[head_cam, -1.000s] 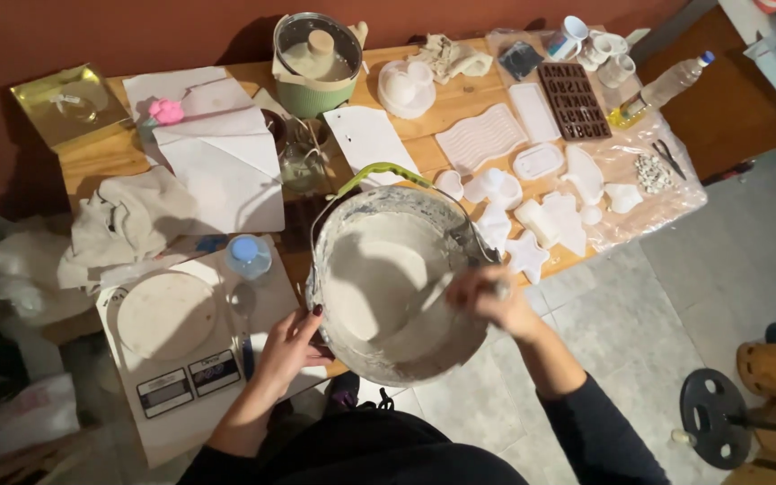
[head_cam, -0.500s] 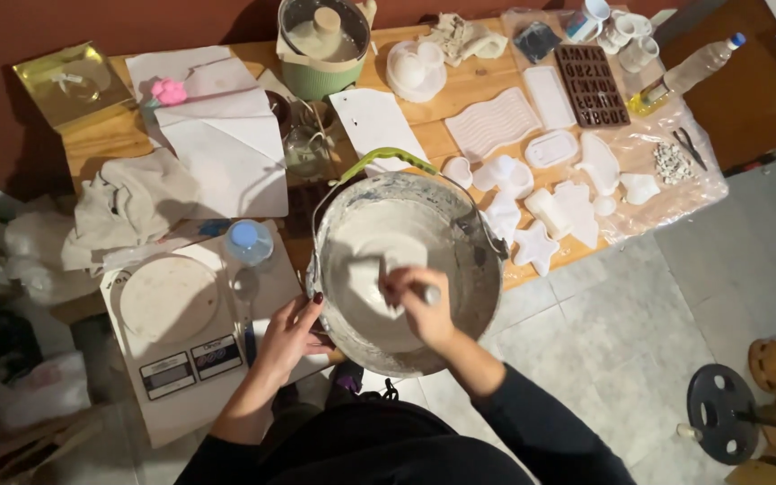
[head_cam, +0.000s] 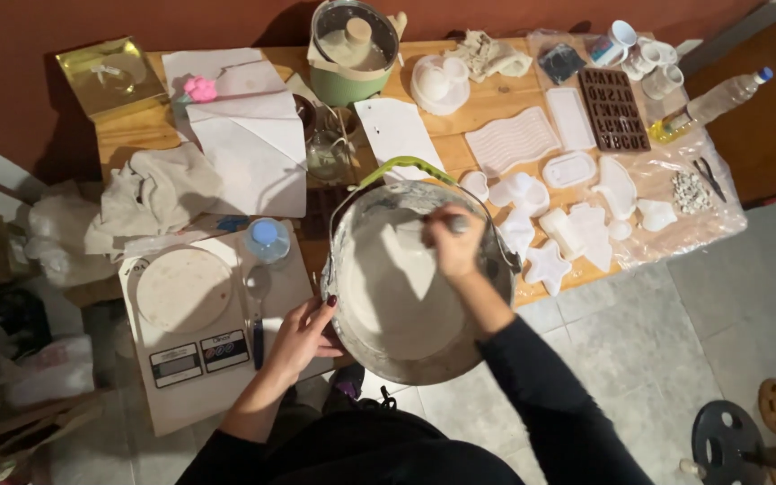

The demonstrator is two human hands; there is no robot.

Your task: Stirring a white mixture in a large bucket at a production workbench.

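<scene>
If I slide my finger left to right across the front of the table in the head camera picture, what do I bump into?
Kitchen scale → spoon → left hand → big bucket of white mix → right hand → white star mould

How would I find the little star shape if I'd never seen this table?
Start at the big metal bucket of white mix that the right hand is stirring. Look just past its right rim, at the near edge of the plastic sheet. The star mould lies there, the only white piece with five points.
</scene>
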